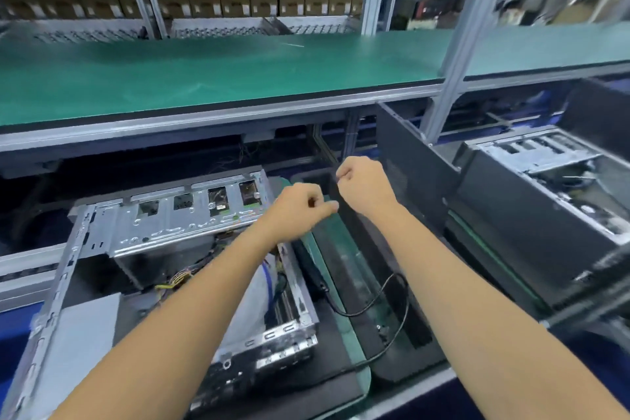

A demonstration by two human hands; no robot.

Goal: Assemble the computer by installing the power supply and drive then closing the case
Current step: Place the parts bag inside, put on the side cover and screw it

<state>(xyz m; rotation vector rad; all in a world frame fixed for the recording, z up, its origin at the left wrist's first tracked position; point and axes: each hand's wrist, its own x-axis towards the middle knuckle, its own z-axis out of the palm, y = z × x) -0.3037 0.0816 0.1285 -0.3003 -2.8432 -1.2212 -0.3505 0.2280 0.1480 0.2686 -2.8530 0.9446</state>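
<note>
Two bare forearms reach out over the open computer case [177, 249] lying on the bench, left hand [300, 206] and right hand [363, 182] both pinching the top edge of a dark side panel [354, 249] standing beside it.

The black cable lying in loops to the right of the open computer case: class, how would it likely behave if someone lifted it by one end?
The black cable already lies in loose curves, so it would probably hang floppy rather than hold its shape. It looks thin, so likely light. Its lower end disappears near the dark panel edge, so it might snag or tug; whether it is plugged in cannot be told.
</note>
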